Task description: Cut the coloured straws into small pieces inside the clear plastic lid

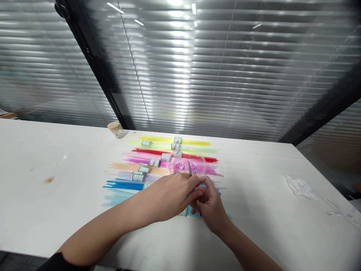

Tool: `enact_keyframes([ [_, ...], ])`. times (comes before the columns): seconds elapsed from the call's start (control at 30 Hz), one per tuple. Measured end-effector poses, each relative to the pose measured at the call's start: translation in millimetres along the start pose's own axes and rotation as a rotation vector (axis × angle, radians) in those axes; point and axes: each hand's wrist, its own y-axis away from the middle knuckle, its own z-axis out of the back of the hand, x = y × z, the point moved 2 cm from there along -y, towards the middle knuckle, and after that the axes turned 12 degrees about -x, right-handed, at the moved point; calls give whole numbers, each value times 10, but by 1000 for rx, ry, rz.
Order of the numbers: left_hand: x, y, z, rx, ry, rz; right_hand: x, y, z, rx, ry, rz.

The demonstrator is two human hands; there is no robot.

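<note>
My left hand (172, 195) and my right hand (210, 205) meet over the front part of several bundles of thin coloured sticks. Between my closed fingers is a slim metal tool (190, 168), its pointed end up toward a clear round dish (203, 162) and its other end below my right fingers. Which hand grips the tool is hard to tell. Small blue and purple bits show in the dish, which rests on the pink bundle (134, 160). Yellow (197, 143), red (210, 159) and blue (121, 184) bundles lie in rows, wrapped with patterned paper bands.
A jar with a tan lid (115, 128) stands at the back edge of the white table (70, 210). Crumpled white tissue (301, 187) and clear plastic lie at the right. Window blinds (239, 75) rise behind the table.
</note>
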Motion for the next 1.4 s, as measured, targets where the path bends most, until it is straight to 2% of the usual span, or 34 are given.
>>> enact_keyframes([
  [0.1, 17, 28, 52, -11, 66, 14, 27, 0, 18, 58, 60, 27],
  [0.27, 93, 59, 155, -82, 8, 144, 34, 3, 59, 106, 134, 22],
  [0.43, 138, 14, 156, -56, -45, 206, 61, 14, 79, 162, 188, 137],
  [0.63, 138, -9, 122, -52, -82, 196, 69, 18, 78, 185, 193, 140],
  [0.97, 121, -39, 95, -59, -131, 142, 67, -7, 81, 138, 236, 133],
  [1.4, 120, -45, 78, -42, -124, 130, 46, -2, 93, 125, 244, 60],
])
